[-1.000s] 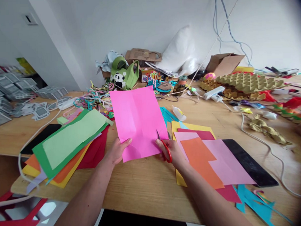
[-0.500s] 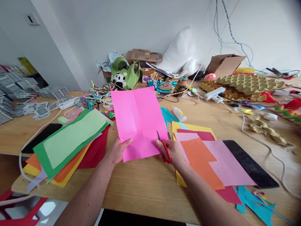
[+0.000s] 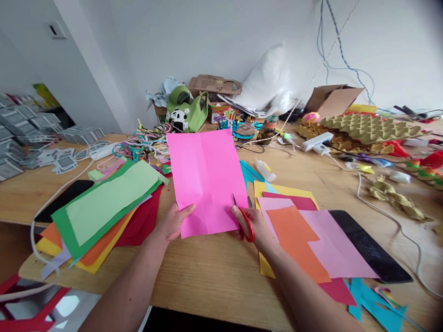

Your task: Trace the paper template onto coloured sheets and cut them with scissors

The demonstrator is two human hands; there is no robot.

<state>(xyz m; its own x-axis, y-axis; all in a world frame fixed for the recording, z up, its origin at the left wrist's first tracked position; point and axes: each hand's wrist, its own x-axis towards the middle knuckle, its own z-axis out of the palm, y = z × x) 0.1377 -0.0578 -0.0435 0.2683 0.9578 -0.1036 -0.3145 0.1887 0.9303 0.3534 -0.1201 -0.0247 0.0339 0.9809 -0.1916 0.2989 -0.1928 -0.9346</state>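
A bright pink sheet of paper (image 3: 207, 178) is held up above the table, with faint upright creases down its middle. My left hand (image 3: 176, 221) pinches its lower left corner, thumb on the front face. At the lower right edge, my right hand (image 3: 254, 225) grips the red-handled scissors (image 3: 250, 227) and also the paper, its thumb resting on the front. One scissor blade lies in front of the sheet and the other tip shows past its right edge. Part of the handles is hidden by the fingers.
Left lies a stack of coloured paper topped by a pale green sheet (image 3: 112, 201). On the right are an orange sheet (image 3: 295, 241), pink sheets and a black tablet-like slab (image 3: 373, 248). A glue bottle (image 3: 265, 170), yarn (image 3: 144, 142) and egg trays (image 3: 369, 127) stand farther back.
The view has shifted slightly, so the background sits a little lower and farther right. My hands keep the same hold on the paper and scissors.
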